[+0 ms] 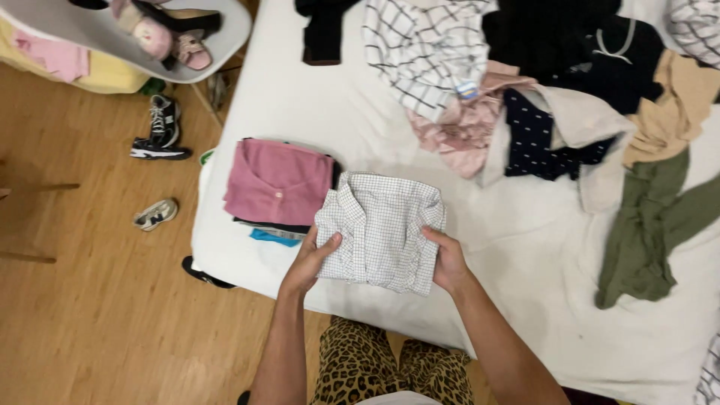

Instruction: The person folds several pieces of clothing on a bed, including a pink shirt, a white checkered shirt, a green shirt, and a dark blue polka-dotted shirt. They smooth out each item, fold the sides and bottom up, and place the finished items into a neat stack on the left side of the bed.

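Note:
A folded white shirt with a fine grid check (381, 229) lies at the near edge of the white bed (525, 247). My left hand (310, 262) grips its left side with the thumb on top. At the shirt's right side, my right hand (448, 262) holds it the same way. Just left of the shirt sits a stack of folded clothes topped by a pink garment (276, 182), with dark and blue layers under it.
A heap of unfolded clothes covers the far right of the bed: a large-check shirt (420, 52), a pale pink piece (461, 127), a dotted navy top (534, 139), black items (570, 37), an olive garment (649, 225). Shoes (159, 131) lie on the wooden floor at left, below a grey chair (97, 30).

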